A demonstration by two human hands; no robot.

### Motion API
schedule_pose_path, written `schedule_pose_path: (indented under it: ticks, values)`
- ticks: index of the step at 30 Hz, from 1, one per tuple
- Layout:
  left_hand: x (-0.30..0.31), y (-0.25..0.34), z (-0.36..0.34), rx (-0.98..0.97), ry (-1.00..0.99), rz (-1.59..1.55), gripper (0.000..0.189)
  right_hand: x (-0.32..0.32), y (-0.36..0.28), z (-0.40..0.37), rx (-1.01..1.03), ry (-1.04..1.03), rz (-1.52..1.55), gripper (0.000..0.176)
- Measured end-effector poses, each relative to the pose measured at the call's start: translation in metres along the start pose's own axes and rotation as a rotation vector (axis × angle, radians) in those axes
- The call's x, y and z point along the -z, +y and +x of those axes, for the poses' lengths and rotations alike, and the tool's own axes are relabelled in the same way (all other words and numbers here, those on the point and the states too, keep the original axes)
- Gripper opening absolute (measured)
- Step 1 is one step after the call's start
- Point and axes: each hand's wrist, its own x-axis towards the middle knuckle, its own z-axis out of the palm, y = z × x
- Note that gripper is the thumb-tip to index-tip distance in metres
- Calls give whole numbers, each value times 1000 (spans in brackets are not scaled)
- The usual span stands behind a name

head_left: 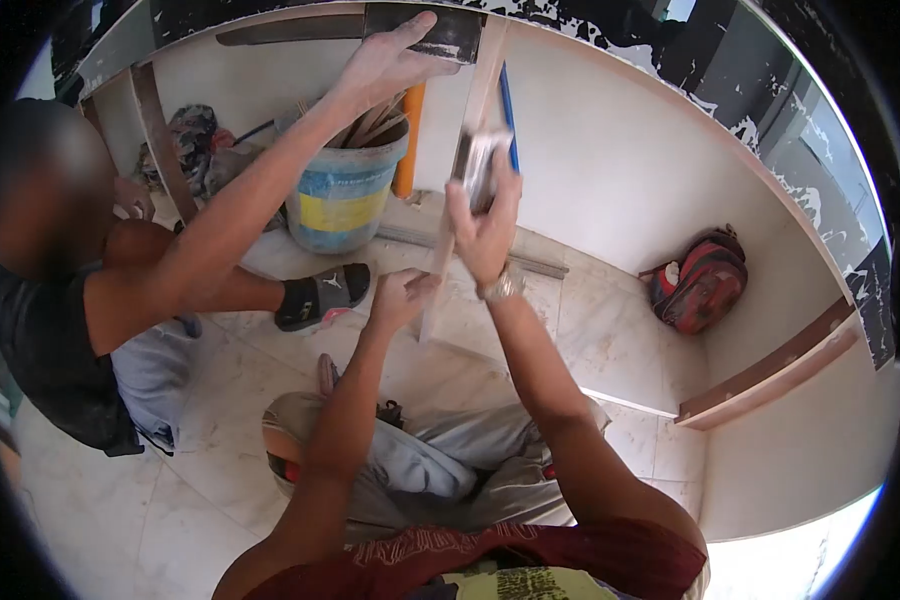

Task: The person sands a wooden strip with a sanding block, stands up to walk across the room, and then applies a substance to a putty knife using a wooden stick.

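Observation:
My right hand point(485, 228), with a metal watch at the wrist, is closed around a sanding block point(483, 165), a pale and dark block smeared by motion. The block lies against a narrow wooden upright point(438, 270) that runs down from the counter's edge. Lower on that upright, my left hand point(405, 298) is wrapped round the strip. To the left, a co-worker's hand point(395, 65) presses a dark block point(440, 35) to the counter's underside edge.
A blue bucket point(345, 205) with sticks in it stands behind the co-worker's arm, beside an orange tube point(408, 150). The co-worker point(45, 350) crouches at my left. A red and black backpack point(700, 280) leans in the right corner. Pale strips point(530, 262) lie on the tiled floor.

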Motion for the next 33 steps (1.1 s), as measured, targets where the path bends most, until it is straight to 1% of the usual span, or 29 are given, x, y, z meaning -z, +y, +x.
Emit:
schedule_pose_path:
  ticks: [1,4,5,7,9,12,13,15,16,19,22,23,25,28,29,32,33]
  values:
    - [-1,-7,2,-14,7,-4,30,-5,10,-24,58,17,11,77]
    - [-8,-18,5,-29,37,-40,28,-8,19,-38,75,39,62,78]
    - [-9,-17,5,-16,46,-62,29,-14,17,-18,98,99,67,74]
    - [-7,-17,3,12,30,-70,29,-13,0,38,58,134,84,68]
    - [-7,-16,4,31,2,-64,28,-9,-17,88,136,171,40,66]
    - [-12,-24,5,48,-1,-152,26,-11,-20,88,84,185,112,68]
    - [-13,-29,6,34,-11,-167,25,-10,-13,70,46,162,67,68]
    - [-15,-49,9,-2,-24,-191,25,-14,10,7,99,176,37,70]
    - [-13,-46,9,5,-14,-205,24,-17,17,-7,128,187,26,70]
    - [-13,-33,5,35,-8,-225,22,-16,15,11,137,186,-81,73]
    - [-13,-35,5,46,-21,-239,21,-14,-17,82,179,202,-27,73]
    - [-14,-31,4,50,-15,-270,21,-15,-20,89,200,216,-50,72]
    - [-14,-26,3,61,-9,-298,20,-18,-25,97,247,242,-98,71]
    - [-15,-33,3,64,-8,-293,21,-19,-9,62,224,235,-63,69]
    - [-16,-35,4,50,-13,-291,21,-16,-14,58,140,164,12,70]
    - [-15,-36,3,33,-7,-241,22,-9,-19,96,228,184,5,68]
    - [-16,-33,2,32,-2,-223,22,-8,-22,113,282,221,-18,66]
